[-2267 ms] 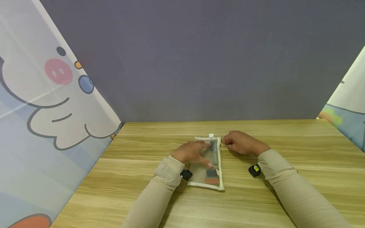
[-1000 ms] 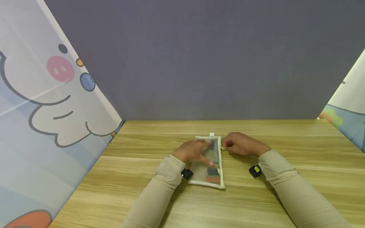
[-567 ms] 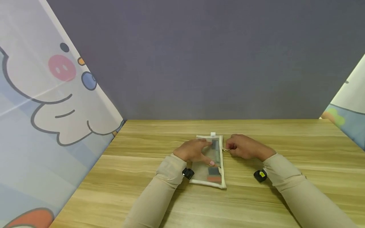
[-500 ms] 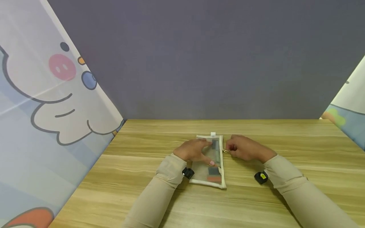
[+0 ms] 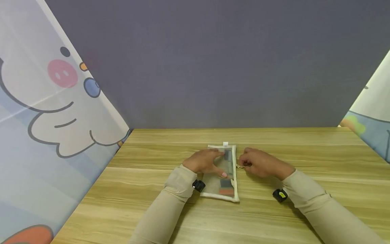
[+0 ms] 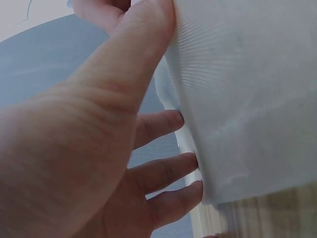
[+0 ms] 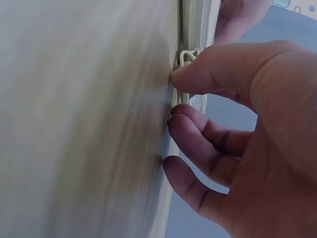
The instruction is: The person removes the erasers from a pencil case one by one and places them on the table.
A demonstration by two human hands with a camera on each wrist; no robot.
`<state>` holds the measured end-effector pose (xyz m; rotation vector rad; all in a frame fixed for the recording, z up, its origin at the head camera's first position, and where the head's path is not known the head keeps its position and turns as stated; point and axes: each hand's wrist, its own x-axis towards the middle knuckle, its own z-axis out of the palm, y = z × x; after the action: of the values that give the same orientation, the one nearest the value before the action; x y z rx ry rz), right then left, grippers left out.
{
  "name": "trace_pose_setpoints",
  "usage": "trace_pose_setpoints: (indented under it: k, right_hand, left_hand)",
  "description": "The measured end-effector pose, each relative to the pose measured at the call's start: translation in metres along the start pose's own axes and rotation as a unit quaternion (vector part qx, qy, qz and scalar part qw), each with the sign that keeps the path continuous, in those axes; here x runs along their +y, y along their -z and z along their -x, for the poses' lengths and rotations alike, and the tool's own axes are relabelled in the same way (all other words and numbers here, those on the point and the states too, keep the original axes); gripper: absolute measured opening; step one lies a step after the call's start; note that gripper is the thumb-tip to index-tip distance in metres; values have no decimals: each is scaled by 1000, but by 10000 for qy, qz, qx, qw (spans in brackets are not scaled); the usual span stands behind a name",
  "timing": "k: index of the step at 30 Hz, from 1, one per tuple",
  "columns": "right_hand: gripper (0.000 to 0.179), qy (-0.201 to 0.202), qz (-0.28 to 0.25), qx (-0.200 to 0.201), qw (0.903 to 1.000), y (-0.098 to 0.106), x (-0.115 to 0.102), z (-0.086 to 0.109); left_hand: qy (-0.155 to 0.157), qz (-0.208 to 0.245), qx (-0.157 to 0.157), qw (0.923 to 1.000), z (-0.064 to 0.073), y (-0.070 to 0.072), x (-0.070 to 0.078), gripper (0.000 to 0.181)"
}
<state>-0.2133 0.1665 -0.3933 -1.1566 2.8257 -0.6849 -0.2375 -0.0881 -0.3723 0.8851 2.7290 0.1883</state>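
A see-through mesh zipper pouch (image 5: 211,188) with cream trim lies flat on the table. My left hand (image 5: 204,163) rests on it with thumb and fingers spread; in the left wrist view the fingertips (image 6: 188,161) lie against the pouch. At the pouch's right edge, my right hand (image 5: 259,164) pinches the looped zipper pull (image 5: 240,166) between thumb and curled fingers. The right wrist view shows the cream loop at the thumb tip (image 7: 179,79). Through the mesh show a dark and orange-red piece (image 5: 226,191) near the front and another dark item (image 5: 228,155) near the back.
A white tag (image 5: 225,143) sticks out from the pouch's far edge. The wood-grain table (image 5: 146,203) ends at a grey panel (image 5: 225,67) behind. A cartoon-printed sheet (image 5: 61,142) borders the left side, another the right.
My right hand has moved toward me along the pouch's right edge, bringing the zipper pull with it. My left hand has stayed in place on the pouch.
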Motion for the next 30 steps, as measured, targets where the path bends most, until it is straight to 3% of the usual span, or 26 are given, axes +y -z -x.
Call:
trace_pose_setpoints:
  k: [13, 30]
  right_hand:
    - [21, 247, 161, 285, 9992, -3, -14, 14]
    - [20, 258, 89, 256, 9993, -2, -24, 19]
  left_hand:
    - [67, 96, -48, 9999, 2, 1, 1, 93]
    - [35, 44, -108, 9999, 1, 0, 1, 95]
